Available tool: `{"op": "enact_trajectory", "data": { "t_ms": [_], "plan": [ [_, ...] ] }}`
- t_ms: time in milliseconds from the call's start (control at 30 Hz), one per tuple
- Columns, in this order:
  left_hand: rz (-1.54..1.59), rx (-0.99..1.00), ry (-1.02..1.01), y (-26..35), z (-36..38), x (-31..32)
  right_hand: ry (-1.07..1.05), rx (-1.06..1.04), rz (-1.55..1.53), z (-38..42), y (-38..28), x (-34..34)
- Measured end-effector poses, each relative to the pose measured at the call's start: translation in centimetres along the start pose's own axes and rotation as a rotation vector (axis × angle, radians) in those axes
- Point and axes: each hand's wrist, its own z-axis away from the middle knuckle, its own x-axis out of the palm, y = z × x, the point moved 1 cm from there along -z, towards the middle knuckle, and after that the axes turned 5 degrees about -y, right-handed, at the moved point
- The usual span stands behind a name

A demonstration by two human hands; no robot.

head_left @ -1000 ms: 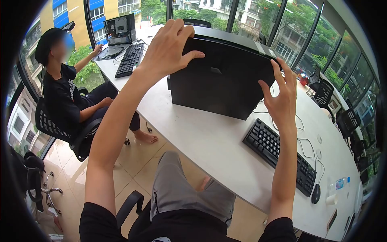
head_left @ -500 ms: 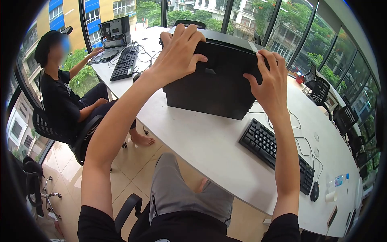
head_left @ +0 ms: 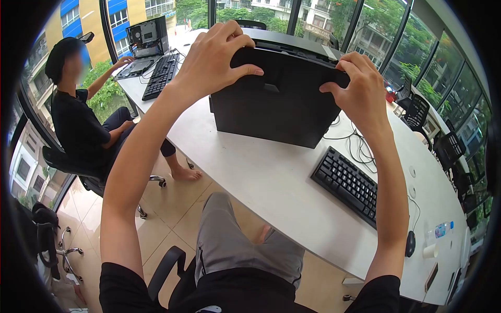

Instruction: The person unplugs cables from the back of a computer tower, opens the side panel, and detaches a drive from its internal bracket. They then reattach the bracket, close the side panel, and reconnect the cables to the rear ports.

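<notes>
A black computer case (head_left: 276, 115) stands on the white table in front of me, its broad black panel facing me and its grey top strip (head_left: 284, 37) along the back. My left hand (head_left: 214, 57) grips the panel's upper left corner, with fingers over the top edge and thumb on the face. At the upper right corner my right hand (head_left: 361, 86) holds the same panel, fingertips on top and thumb against the front. A dark gap with slots shows between the panel's top edge and the grey strip. What lies behind the panel is hidden.
On the white table (head_left: 250, 182) lie a black keyboard (head_left: 347, 185), loose cables (head_left: 360, 146), a mouse (head_left: 410, 243), a paper cup (head_left: 430, 251) and a water bottle (head_left: 443, 228). At the left a seated person (head_left: 78, 115) touches an opened computer case (head_left: 147, 39) beside another keyboard (head_left: 160, 77).
The panel's top edge has come away from the grey strip, widening the gap. Both hands have shifted outward with their grip kept, the right one further right. The seated person's arm has barely moved.
</notes>
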Motion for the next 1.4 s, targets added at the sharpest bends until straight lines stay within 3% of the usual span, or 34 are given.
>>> {"op": "enact_trajectory", "data": {
  "t_ms": [233,467,600,867,1200,1400],
  "plan": [
    [0.116,0.083,0.014,0.9,1.9,-1.6,0.016,0.043,-0.14,2.0,-1.0,-0.8],
    [0.142,0.132,0.075,3.6,5.3,-3.7,0.178,-0.122,-0.171,5.6,-3.4,-2.9],
    [0.086,0.212,0.096,5.4,7.7,-5.3,0.159,-0.189,-0.239,8.0,-5.0,-4.3],
    [0.104,0.329,0.046,9.2,16.4,-6.1,0.0,-0.318,-0.327,15.4,-8.9,-6.0],
    [0.227,0.253,-0.173,13.1,26.1,-4.3,-0.3,-0.321,-0.438,23.3,-12.0,-3.9],
    [0.307,0.136,-0.259,13.9,26.7,-4.0,-0.401,-0.277,-0.508,24.4,-11.8,-3.1]
  ]
}}
